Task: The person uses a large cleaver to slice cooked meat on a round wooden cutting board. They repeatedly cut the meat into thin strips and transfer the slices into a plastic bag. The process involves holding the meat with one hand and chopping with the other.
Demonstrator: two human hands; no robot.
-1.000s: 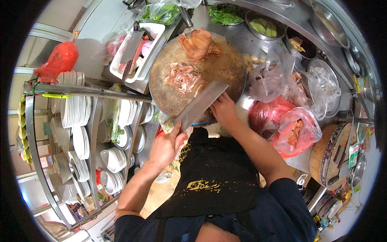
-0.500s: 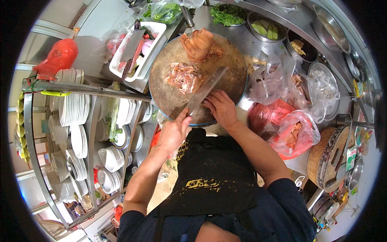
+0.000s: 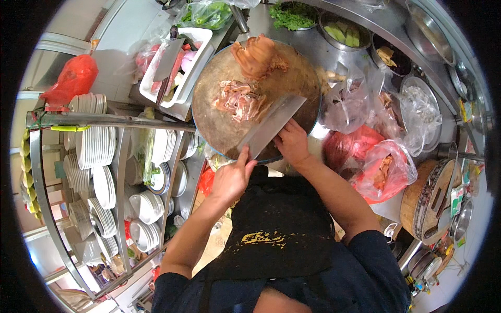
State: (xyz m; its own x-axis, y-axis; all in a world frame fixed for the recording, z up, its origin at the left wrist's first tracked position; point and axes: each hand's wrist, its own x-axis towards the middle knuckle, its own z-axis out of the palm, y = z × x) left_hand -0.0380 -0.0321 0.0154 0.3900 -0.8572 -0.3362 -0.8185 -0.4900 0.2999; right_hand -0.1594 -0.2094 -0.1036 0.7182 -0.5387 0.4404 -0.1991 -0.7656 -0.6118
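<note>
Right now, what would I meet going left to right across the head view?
Bulging red plastic bag, white rectangular plastic tub, pile of sliced pinkish meat, bare right hand, clear plastic bag with dark contents, thick round wooden block.

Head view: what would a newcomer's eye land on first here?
Probably the broad cleaver near the centre, its lower end in the left hand and the right hand at its right edge, over a round chopping board. On the board lie sliced meat and, beyond, a larger brown piece. White plates stand stacked at left.
</note>
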